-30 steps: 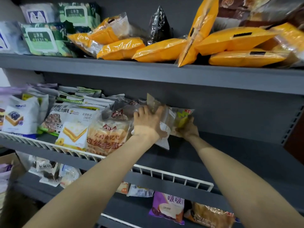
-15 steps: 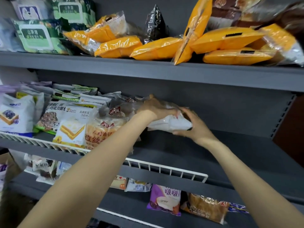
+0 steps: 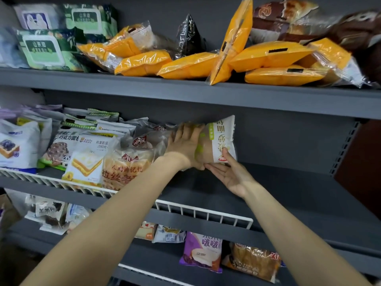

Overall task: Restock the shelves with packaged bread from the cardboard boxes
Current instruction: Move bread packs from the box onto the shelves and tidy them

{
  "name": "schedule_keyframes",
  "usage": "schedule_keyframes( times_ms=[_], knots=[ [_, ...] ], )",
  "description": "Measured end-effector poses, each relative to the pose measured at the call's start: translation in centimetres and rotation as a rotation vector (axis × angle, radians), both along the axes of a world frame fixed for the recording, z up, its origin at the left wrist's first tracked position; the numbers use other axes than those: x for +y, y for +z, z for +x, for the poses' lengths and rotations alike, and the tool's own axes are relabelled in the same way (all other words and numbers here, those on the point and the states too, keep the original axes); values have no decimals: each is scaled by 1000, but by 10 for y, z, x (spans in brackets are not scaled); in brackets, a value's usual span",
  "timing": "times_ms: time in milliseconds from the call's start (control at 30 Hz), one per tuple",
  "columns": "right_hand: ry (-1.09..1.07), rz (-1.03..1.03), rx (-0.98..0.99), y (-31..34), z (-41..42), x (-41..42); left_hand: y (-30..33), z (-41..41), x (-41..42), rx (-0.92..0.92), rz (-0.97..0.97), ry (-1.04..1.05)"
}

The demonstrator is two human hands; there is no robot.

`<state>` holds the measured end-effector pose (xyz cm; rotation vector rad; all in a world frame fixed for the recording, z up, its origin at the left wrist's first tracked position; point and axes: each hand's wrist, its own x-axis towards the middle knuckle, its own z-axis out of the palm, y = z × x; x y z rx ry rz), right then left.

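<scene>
A white and clear bread packet (image 3: 221, 139) with green marks stands upright on its end on the grey middle shelf (image 3: 288, 195), beside the row of bread packets (image 3: 123, 164). My left hand (image 3: 185, 145) lies flat against its left face, fingers straight. My right hand (image 3: 228, 174) is under its lower right corner, palm up, fingers extended and touching the packet's bottom edge.
A white wire rail (image 3: 202, 211) runs along the shelf's front edge. The top shelf carries orange packets (image 3: 268, 56) and green wipes packs (image 3: 45, 50). On the lower shelf lie a purple packet (image 3: 203, 250) and other bread. Bare shelf extends to the right of the hands.
The packet lay flat between both hands half a second ago; it now stands upright on end. My right hand has dropped from its side to below its corner.
</scene>
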<state>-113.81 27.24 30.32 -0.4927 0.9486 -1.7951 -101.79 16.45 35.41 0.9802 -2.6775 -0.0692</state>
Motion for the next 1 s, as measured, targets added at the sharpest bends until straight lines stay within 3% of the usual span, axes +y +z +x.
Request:
schedule_keyframes(
  times_ms=[133, 233, 333, 467, 533, 633, 800, 900, 1000],
  knots=[
    [10, 49, 111, -3, -3, -1, -3, -3, -5, 30, -163, -1],
    [-100, -93, 123, 0, -8, -5, -3, -8, 2, 127, -187, 54],
    [-179, -126, 248, 7, -7, -10, -4, -15, 13, 279, 43, 79],
    [-380, -36, 467, 23, -14, -16, 2, -9, 8, 104, 214, 8],
    [-428, 89, 769, 39, -22, -16, 10, -1, 0, 209, 176, 31],
    [-220, 268, 1407, 63, -31, -20, 18, 7, -9, 375, -43, 6],
    [154, 328, 1801, 78, -21, -55, 5, 2, -9, 44, -326, 118],
    [118, 601, 2081, 53, -14, -72, -5, -2, -10, -200, -373, 199],
    [67, 699, 2128, 25, -10, -63, -11, -10, -10, -253, -398, 222]
  ],
)
